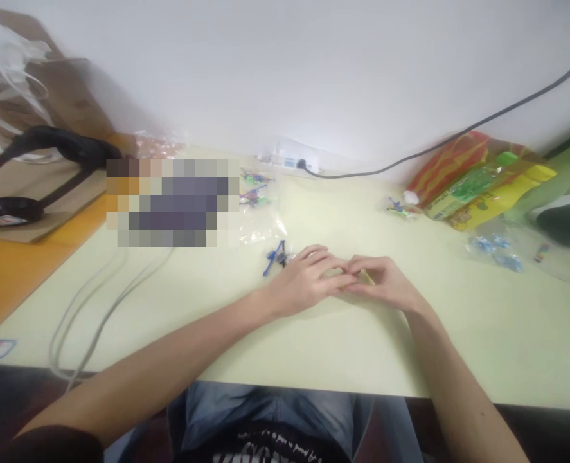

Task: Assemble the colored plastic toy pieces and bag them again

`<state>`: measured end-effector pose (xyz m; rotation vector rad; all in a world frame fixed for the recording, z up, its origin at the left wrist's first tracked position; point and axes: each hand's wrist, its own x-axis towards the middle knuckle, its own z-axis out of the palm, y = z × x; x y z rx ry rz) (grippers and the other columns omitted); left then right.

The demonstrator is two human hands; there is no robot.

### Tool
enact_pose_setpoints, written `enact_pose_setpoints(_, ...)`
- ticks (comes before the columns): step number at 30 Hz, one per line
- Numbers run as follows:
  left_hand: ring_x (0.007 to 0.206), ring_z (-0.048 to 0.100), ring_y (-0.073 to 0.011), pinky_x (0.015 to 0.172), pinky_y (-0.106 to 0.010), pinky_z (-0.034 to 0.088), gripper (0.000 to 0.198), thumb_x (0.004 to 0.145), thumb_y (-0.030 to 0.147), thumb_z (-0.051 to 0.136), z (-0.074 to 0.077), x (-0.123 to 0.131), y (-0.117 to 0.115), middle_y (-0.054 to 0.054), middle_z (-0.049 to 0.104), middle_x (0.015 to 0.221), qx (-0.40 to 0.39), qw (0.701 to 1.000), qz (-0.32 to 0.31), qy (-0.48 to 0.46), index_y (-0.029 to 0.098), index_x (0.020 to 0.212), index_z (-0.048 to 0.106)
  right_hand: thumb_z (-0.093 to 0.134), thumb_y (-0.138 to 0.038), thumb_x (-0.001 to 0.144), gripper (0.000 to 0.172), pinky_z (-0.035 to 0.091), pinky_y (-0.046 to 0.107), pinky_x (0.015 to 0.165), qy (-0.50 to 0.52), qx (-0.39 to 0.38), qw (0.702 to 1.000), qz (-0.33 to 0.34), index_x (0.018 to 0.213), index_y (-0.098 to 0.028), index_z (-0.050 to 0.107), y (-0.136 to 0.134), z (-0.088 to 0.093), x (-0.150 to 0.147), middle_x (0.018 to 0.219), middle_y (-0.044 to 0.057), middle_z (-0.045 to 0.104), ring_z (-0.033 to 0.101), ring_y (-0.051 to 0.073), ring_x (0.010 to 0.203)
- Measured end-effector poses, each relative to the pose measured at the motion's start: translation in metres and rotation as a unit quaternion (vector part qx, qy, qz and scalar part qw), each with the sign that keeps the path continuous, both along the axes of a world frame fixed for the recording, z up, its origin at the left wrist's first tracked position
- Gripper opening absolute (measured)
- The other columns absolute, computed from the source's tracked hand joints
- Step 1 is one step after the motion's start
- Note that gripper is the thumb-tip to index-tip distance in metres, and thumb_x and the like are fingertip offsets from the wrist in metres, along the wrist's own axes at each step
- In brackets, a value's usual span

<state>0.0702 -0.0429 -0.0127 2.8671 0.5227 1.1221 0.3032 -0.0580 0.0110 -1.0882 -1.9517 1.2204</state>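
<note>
My left hand [311,276] and my right hand [383,280] meet fingertip to fingertip just above the table [285,347]. Between the pinched fingers a small yellow piece [367,277] shows in part; its kind is hidden by the fingers. My left hand is closed, thumb and index finger bent toward the right fingertips. Thumb and fingers of my right hand pinch together around the yellow piece. Just left of my left hand lie small blue and black plastic parts [276,257].
Clear plastic bags with colourful parts [256,186] lie behind the hands. A snack bag [487,186], blue-white packets [497,251] and a dark cable [391,171] are on the right. White cables [106,308] and a black-handled object [48,138] are left.
</note>
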Motion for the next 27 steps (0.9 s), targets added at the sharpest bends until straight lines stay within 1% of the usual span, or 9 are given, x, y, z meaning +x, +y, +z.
enact_pose_setpoints(3,0.100,0.066,-0.0189,0.101,-0.043,0.052,0.018,0.097,0.021,0.064,-0.001,-0.003,0.002,-0.005,0.074,0.110,-0.005,1.000,-0.005,-0.023,0.024,0.114,0.069,0.079,-0.047,0.080,0.028,0.047,0.036,0.079,-0.019,-0.009,1.000,-0.002,0.090,-0.022,0.076,0.001,0.002,0.003,0.085,0.004,0.071,0.059,0.020,0.080)
enact_pose_setpoints(5,0.101,0.067,-0.0192,0.098,-0.042,0.054,0.018,0.096,0.024,0.066,-0.002,-0.007,0.004,-0.005,0.074,0.109,-0.023,0.999,-0.010,-0.035,0.024,0.114,0.069,0.078,-0.052,0.080,0.032,0.047,0.034,0.076,-0.054,0.010,0.996,-0.066,0.091,-0.022,0.075,0.003,0.002,0.013,0.085,0.004,0.072,0.059,0.020,0.078)
enact_pose_setpoints(8,0.106,0.068,-0.0200,0.098,-0.042,0.055,0.022,0.097,0.025,0.065,-0.003,-0.014,0.007,-0.006,0.075,0.111,-0.061,0.996,-0.021,-0.057,0.023,0.118,0.068,0.074,-0.058,0.081,0.038,0.044,0.032,0.067,-0.157,0.048,0.968,-0.191,0.082,-0.020,0.073,0.006,0.002,0.034,0.079,0.004,0.071,0.057,0.018,0.071)
enact_pose_setpoints(10,0.106,0.068,-0.0202,0.096,-0.041,0.056,0.024,0.098,0.025,0.063,-0.004,-0.019,0.008,-0.006,0.075,0.110,-0.094,0.992,-0.026,-0.077,0.023,0.122,0.067,0.070,-0.063,0.082,0.045,0.040,0.030,0.060,-0.221,0.023,0.952,-0.212,0.074,-0.019,0.072,0.005,0.001,0.047,0.071,0.003,0.067,0.053,0.017,0.064)
enact_pose_setpoints(12,0.101,0.068,-0.0200,0.092,-0.040,0.057,0.026,0.098,0.026,0.062,-0.004,-0.023,0.008,-0.006,0.075,0.105,-0.130,0.987,-0.022,-0.094,0.022,0.124,0.065,0.068,-0.066,0.081,0.049,0.035,0.029,0.054,-0.260,-0.026,0.947,-0.187,0.068,-0.019,0.070,0.004,-0.002,0.053,0.064,0.002,0.063,0.048,0.015,0.058)
enact_pose_setpoints(14,0.098,0.068,-0.0196,0.090,-0.038,0.057,0.027,0.099,0.027,0.062,-0.004,-0.026,0.009,-0.006,0.074,0.098,-0.162,0.982,-0.013,-0.096,0.021,0.125,0.064,0.069,-0.067,0.080,0.050,0.032,0.029,0.051,-0.286,-0.051,0.945,-0.154,0.066,-0.019,0.069,0.004,-0.005,0.053,0.059,0.000,0.059,0.045,0.014,0.055)
enact_pose_setpoints(20,0.100,0.068,-0.0204,0.090,-0.036,0.056,0.022,0.098,0.028,0.062,-0.005,-0.028,0.010,-0.006,0.072,0.096,-0.198,0.977,0.006,-0.083,0.020,0.119,0.066,0.060,-0.052,0.087,0.039,0.036,0.028,0.055,-0.307,0.007,0.944,-0.122,0.065,-0.020,0.062,0.011,-0.015,0.023,0.060,0.000,0.059,0.049,0.014,0.056)
enact_pose_setpoints(24,0.103,0.068,-0.0207,0.093,-0.037,0.055,0.023,0.098,0.029,0.063,-0.005,-0.027,0.008,-0.007,0.072,0.098,-0.213,0.972,0.004,-0.095,0.020,0.119,0.066,0.059,-0.042,0.086,0.029,0.036,0.028,0.056,-0.280,-0.004,0.956,-0.092,0.069,-0.019,0.064,0.017,-0.009,0.008,0.060,-0.001,0.060,0.050,0.013,0.055)
enact_pose_setpoints(27,0.099,0.070,-0.0180,0.092,-0.034,0.056,0.024,0.096,0.029,0.066,-0.004,-0.027,0.006,-0.005,0.073,0.101,-0.238,0.961,0.011,-0.138,0.021,0.119,0.066,0.062,-0.042,0.085,0.026,0.038,0.027,0.054,-0.209,-0.033,0.973,-0.088,0.078,-0.018,0.070,0.026,0.002,0.009,0.061,0.000,0.062,0.052,0.014,0.056)
